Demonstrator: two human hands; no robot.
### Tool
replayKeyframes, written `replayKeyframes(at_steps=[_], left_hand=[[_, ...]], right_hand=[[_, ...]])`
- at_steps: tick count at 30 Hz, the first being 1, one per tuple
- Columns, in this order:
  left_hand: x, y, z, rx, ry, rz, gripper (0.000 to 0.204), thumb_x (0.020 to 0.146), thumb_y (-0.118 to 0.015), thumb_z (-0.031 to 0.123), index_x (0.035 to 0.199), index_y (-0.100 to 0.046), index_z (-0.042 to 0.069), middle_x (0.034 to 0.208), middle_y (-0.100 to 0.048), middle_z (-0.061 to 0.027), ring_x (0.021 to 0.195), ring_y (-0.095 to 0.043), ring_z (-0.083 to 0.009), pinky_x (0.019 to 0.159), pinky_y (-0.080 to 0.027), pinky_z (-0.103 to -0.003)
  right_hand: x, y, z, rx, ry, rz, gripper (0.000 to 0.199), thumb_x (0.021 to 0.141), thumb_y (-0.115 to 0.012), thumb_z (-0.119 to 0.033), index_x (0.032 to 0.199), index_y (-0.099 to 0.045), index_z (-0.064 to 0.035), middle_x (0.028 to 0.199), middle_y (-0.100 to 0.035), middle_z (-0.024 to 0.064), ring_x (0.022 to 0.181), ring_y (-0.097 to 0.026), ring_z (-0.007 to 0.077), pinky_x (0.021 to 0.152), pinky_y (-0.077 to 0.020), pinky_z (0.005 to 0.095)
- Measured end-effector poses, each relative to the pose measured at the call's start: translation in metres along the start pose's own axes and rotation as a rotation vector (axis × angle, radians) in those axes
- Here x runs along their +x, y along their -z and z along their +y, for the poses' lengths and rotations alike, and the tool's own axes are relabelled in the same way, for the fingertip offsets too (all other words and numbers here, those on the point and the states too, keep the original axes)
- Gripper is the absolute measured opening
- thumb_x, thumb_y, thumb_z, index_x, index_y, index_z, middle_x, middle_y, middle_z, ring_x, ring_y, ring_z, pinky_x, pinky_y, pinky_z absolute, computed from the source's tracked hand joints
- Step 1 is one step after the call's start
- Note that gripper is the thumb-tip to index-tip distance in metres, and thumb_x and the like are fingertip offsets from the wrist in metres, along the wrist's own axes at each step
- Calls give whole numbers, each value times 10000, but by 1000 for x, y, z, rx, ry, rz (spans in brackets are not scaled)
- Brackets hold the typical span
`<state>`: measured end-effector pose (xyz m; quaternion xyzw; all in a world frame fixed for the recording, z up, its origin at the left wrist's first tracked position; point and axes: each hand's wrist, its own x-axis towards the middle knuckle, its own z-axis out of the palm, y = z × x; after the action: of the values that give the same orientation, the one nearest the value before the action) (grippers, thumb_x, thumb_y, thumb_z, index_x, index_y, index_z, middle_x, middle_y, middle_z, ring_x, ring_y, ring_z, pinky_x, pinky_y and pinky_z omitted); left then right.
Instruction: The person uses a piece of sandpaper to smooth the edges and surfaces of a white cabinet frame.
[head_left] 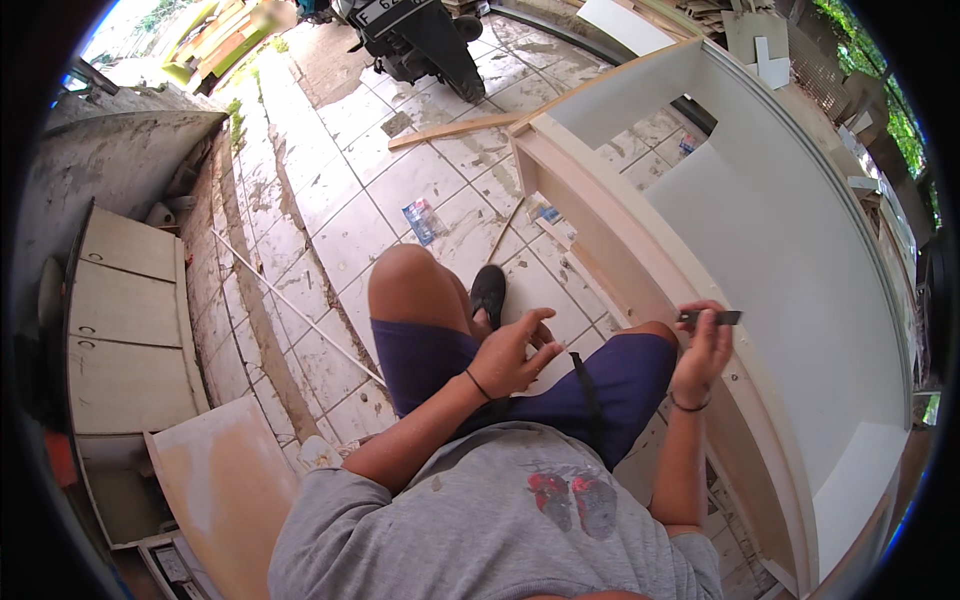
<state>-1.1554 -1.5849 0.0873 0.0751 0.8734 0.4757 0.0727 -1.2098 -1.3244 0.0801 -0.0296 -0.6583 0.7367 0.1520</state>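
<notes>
My right hand grips a short dark flat piece, perhaps a blade or scraper; its exact kind is unclear. It is held just over the pale wooden front rail of a large cabinet frame lying at my right. My left hand hovers over my lap, its fingers apart and slightly curled, with nothing visible in it. A dark strap lies across my thigh close to that hand.
A loose wooden strip and a blue-and-white packet lie on the dirty tiled floor. A motorcycle stands ahead. At left are an old white cabinet and a leaning board. A thin white rod crosses the floor.
</notes>
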Motion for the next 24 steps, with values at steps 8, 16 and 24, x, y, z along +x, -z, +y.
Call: replayKeyframes(at_steps=[8, 16, 24], left_hand=[[74, 67, -3, 95, -310, 231, 269, 820, -692, 147, 1016, -591, -7, 735, -645, -113, 691, -650, -239, 638, -503, -322], [254, 161, -80, 576, -483, 86, 247, 758, -705, 180, 992, -655, 117, 1052, -602, -62, 1023, -563, -276, 854, -476, -382], [379, 168, -123, 611, -1041, -208, 197, 730, -685, 106, 923, -663, 139, 1023, -605, -53, 947, -574, -253, 898, -460, -396]], right_hand=[[62, 25, 23, -28, 72, 438, 251, 975, -469, -236, 1064, -556, -17, 952, -589, 63, 856, -559, 126, 624, -449, 259], [90, 28, 96, -587, 361, 493, 213, 986, -442, -124, 990, -584, 34, 949, -594, 85, 840, -555, 176, 769, -466, 293], [70, 21, 86, -970, 143, 730, 300, 1007, -438, -206, 1084, -581, 45, 968, -614, 93, 917, -565, 178, 856, -448, 306]])
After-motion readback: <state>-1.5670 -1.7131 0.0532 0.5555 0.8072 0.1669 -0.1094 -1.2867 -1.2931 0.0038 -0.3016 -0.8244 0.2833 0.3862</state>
